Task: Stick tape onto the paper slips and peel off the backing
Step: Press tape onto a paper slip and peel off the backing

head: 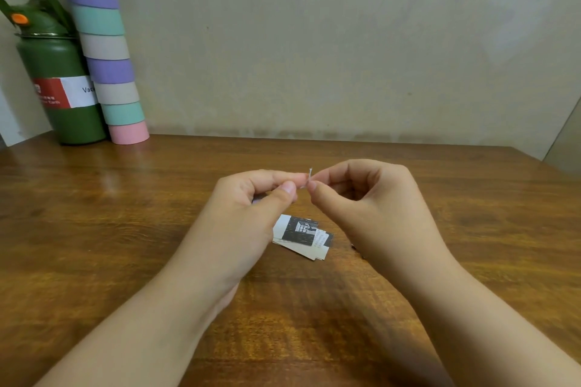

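Tiny white scrap (pixel 309 177) between fingertips — too small to identify; paper slips (pixel 303 237) partly behind left hand (pixel 248 214).

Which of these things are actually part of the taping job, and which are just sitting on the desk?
In use:
left hand
right hand
small white strip pinched between both hands
pile of paper slips

Lying about:
green flask
stack of coloured rolls
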The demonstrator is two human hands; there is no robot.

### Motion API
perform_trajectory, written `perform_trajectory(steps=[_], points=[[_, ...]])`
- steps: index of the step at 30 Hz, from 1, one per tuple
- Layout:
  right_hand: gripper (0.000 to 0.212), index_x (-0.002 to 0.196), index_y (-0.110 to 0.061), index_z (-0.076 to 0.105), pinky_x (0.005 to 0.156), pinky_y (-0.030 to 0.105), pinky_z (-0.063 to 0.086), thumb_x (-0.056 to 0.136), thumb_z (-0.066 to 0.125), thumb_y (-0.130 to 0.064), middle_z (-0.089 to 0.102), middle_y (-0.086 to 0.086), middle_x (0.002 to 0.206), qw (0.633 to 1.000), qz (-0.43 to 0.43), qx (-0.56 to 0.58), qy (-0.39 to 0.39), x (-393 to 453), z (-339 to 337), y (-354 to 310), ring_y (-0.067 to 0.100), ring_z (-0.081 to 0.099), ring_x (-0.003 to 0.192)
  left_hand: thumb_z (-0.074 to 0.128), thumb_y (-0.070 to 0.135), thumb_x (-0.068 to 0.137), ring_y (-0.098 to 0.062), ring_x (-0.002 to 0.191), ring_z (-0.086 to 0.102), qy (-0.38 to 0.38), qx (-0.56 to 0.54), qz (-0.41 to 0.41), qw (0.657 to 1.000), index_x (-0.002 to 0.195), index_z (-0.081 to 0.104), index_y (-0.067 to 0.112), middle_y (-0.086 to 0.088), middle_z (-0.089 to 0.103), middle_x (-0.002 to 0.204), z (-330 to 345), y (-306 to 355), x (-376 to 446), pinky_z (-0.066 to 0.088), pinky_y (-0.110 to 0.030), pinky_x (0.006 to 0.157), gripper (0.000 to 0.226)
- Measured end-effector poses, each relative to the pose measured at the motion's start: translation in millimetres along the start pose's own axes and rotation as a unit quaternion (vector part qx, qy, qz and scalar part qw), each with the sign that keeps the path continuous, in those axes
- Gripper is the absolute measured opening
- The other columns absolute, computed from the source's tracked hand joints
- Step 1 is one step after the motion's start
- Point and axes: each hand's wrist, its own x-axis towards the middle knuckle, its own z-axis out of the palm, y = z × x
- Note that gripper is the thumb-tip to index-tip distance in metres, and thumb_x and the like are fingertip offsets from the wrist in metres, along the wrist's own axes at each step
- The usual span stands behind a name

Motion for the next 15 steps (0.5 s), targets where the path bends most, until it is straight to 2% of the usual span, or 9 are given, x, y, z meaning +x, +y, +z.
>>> perform_trajectory(steps=[4,7,9,11,12,13,14,15], points=[[0.008,0.069,-0.017,0.07,0.053,0.008,0.039,0.077,0.07,-0.017,0.061,-0.009,0.054,0.99,-0.084,-0.11,0.041,-1.7,5.9,4.7,-0.002,0.054,0.056,0.054,0.015,0.092,0.007,0.057,0.05,-0.001,0.055,0.031,0.998,0.086,0.074,0.03,0.021,0.06,0.068,1.5,-1.0,-0.7,0.032,-0.012,0.052,0.025],[0.008,0.069,-0.016,0.068,0.053,0.008,0.039,0.077,0.069,-0.016,0.059,-0.008,0.054,0.987,-0.087,-0.129,0.036,-0.2,4.8,6.7,-0.001,0.053,0.057,0.053,0.018,0.093,0.006,0.071,0.051,0.0,0.097,0.044,0.994,0.085,0.074,0.034,0.016,0.06,0.08,0.8,-3.1,1.1,0.034,-0.019,0.061,0.027],[0.011,0.068,-0.017,0.067,0.051,0.008,0.038,0.079,0.068,-0.016,0.058,-0.007,0.052,0.989,-0.065,-0.127,0.035,2.2,1.0,6.4,0.0,0.051,0.055,0.053,0.018,0.093,0.007,0.07,0.051,0.01,0.101,0.041,0.994,0.086,0.074,0.033,0.022,0.062,0.078,-0.5,-3.1,2.0,0.036,-0.023,0.064,0.027],[0.014,0.066,-0.018,0.066,0.048,0.008,0.035,0.08,0.067,-0.019,0.054,-0.009,0.049,0.991,-0.028,-0.123,0.033,6.8,-4.6,7.3,0.0,0.048,0.05,0.052,0.017,0.094,0.002,0.056,0.041,0.035,0.094,0.025,0.995,0.088,0.073,0.031,0.025,0.064,0.073,-1.9,-0.6,3.2,0.048,-0.037,0.076,0.026],[0.015,0.066,-0.018,0.066,0.045,0.008,0.034,0.081,0.066,-0.022,0.053,-0.01,0.048,0.992,-0.005,-0.123,0.024,9.9,-8.8,8.6,0.0,0.046,0.046,0.052,0.016,0.094,-0.009,0.081,0.056,0.048,0.088,0.01,0.995,0.089,0.073,0.029,0.022,0.066,0.07,-2.9,1.1,3.7,0.047,-0.05,0.089,0.025],[0.017,0.067,-0.019,0.067,0.043,0.009,0.032,0.083,0.064,-0.025,0.055,-0.01,0.05,0.992,0.023,-0.128,0.003,13.6,-14.5,10.7,0.0,0.044,0.044,0.052,0.016,0.095,0.012,0.092,0.033,0.057,0.08,-0.005,0.995,0.089,0.072,0.028,0.02,0.066,0.068,-4.2,3.0,4.2,0.038,-0.058,0.097,0.024],[0.019,0.068,-0.02,0.067,0.043,0.009,0.031,0.085,0.063,-0.028,0.06,-0.009,0.053,0.989,0.054,-0.139,-0.025,17.3,-21.2,13.1,0.0,0.044,0.044,0.052,0.016,0.095,-0.001,0.092,0.048,0.063,0.076,-0.015,0.995,0.089,0.072,0.028,0.021,0.064,0.063,-5.6,3.9,5.1,0.032,-0.063,0.098,0.024],[0.02,0.069,-0.02,0.068,0.046,0.012,0.034,0.086,0.063,-0.029,0.064,-0.007,0.058,0.983,0.089,-0.153,-0.056,21.1,-29.2,16.4,0.001,0.047,0.049,0.052,0.016,0.095,-0.011,0.079,0.059,0.064,0.073,-0.019,0.995,0.088,0.073,0.028,0.023,0.062,0.06,-7.2,3.9,5.7,0.03,-0.065,0.098,0.025]])
